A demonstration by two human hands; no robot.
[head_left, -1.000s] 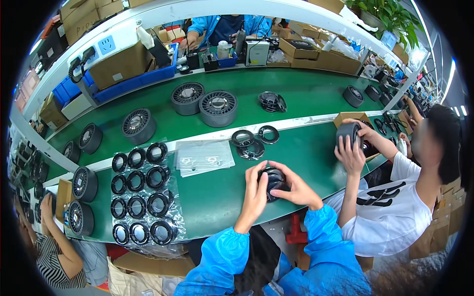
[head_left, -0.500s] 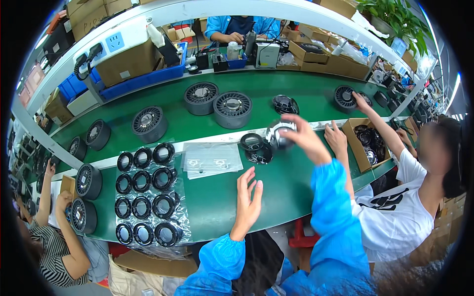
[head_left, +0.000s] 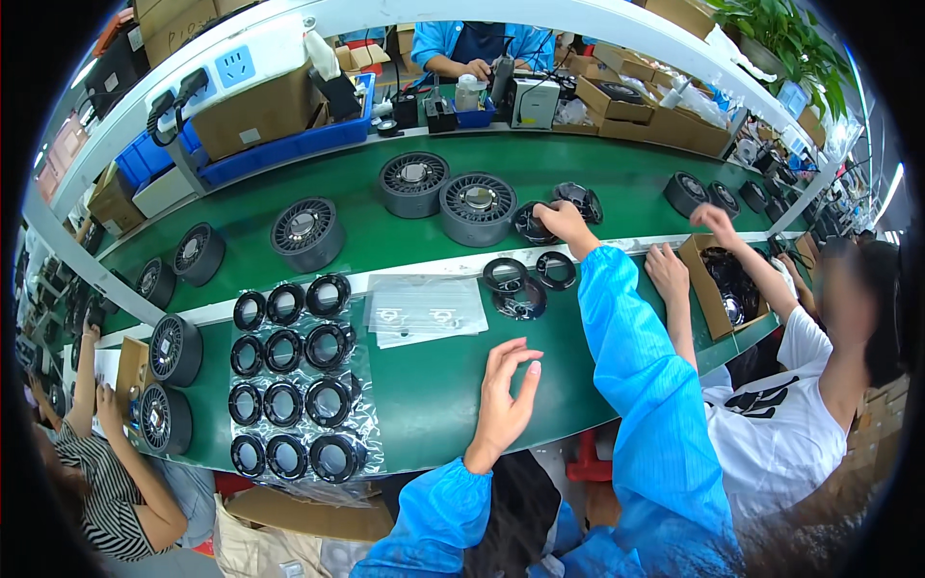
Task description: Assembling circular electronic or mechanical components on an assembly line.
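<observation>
My right hand (head_left: pixel 567 223) reaches across the white divider, its fingers closed at the edge of a black round part (head_left: pixel 532 225). Just beyond it lies a dark, shiny round piece (head_left: pixel 580 201). My left hand (head_left: pixel 506 393) hovers over the near part of the green table (head_left: pixel 424 385), fingers apart and holding nothing. Between my hands are two black rings, one on the left (head_left: pixel 502 275) and one on the right (head_left: pixel 567 278). A dark disc (head_left: pixel 521 303) lies partly under the left one.
Black rings (head_left: pixel 328 403) sit in rows on clear plastic at left, beside transparent sheets (head_left: pixel 424 301). Dark spoked wheels (head_left: pixel 478 206) stand along the far strip. At right, a co-worker's hand (head_left: pixel 667 273) is near a carton (head_left: pixel 701 289). A metal frame (head_left: pixel 405 50) crosses the back.
My right hand has moved away from me, from above the rings to the far strip. A separate ring now shows where it was. My left hand stays open, slightly farther right and lower.
</observation>
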